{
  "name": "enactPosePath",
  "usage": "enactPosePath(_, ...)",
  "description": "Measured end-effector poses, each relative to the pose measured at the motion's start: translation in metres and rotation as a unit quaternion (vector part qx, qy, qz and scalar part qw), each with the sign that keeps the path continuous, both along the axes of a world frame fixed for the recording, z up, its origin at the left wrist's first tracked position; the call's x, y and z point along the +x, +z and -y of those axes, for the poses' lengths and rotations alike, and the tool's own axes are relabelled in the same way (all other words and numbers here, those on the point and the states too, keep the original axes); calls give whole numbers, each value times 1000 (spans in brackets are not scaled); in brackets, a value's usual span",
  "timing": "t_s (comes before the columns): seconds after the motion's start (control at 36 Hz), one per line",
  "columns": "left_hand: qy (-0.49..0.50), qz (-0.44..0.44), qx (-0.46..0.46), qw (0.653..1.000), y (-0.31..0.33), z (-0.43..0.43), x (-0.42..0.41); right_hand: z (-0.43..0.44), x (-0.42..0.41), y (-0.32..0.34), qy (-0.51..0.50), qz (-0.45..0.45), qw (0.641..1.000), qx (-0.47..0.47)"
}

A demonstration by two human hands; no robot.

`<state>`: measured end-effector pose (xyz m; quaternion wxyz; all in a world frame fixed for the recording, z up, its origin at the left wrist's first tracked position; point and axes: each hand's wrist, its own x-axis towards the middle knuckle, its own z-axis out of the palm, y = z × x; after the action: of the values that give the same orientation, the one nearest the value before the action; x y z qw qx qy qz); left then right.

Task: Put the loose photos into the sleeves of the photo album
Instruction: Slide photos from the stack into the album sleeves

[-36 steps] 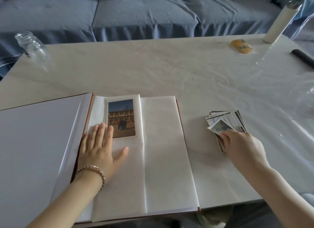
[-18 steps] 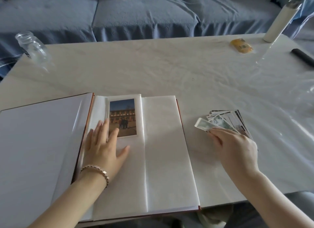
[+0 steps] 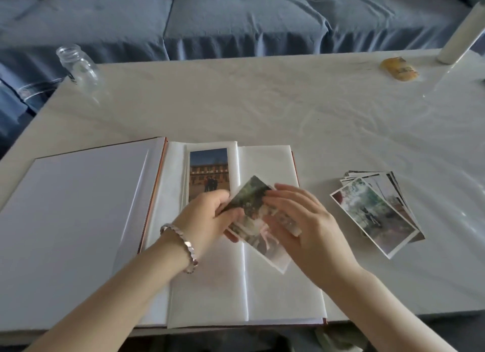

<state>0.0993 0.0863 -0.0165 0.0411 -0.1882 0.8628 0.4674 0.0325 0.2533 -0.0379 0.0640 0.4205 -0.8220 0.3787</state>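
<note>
The photo album (image 3: pixel 267 286) lies open on the table in front of me, with white sleeve pages. One photo of a building (image 3: pixel 208 171) sits in the upper left sleeve. A loose greenish photo (image 3: pixel 256 220) is held tilted over the middle of the right page. My left hand (image 3: pixel 210 220) pinches its left edge. My right hand (image 3: pixel 307 223) holds its right side, fingers lying across it. A fanned stack of loose photos (image 3: pixel 378 212) rests on the table to the right of the album.
A glass jar (image 3: pixel 78 68) stands at the table's far left corner. A yellow packet (image 3: pixel 399 68) and a white cylinder (image 3: pixel 459 34) are at the far right. A blue sofa (image 3: pixel 236 23) runs behind the white-covered table (image 3: pixel 262 102).
My right hand took a photo from the stack and carried it left over the album. My left hand lifted off the page and took hold of the photo's other edge.
</note>
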Motion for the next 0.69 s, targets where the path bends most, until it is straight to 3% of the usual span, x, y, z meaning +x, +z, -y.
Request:
enactPosePath(0.08,-83,22,-36,996,6,10,6,-1,-3,10,-59,130,990,7)
enactPosePath(0.14,-105,23,-46,993,9,14,7,-3,-6,12,-36,231,970,61)
enactPosePath(0.19,-102,19,-81,991,8,17,7,-5,-9,9,-2,277,954,115)
enactPosePath(0.36,39,-55,-191,979,-17,10,14,-13,-12,-3,-86,301,947,72)
enactPosePath(0.42,20,11,-239,971,-29,6,17,-16,-14,-6,-133,305,943,31)
enactPosePath(0.47,-31,123,-298,946,-43,2,20,-18,-14,-11,-163,306,938,11)
enactPosePath(0.53,-60,182,-338,921,-54,2,24,-19,-11,-14,-175,315,933,-5)
enactPosePath(0.69,-69,176,-376,907,-64,7,30,-17,2,-12,-194,300,933,-38)
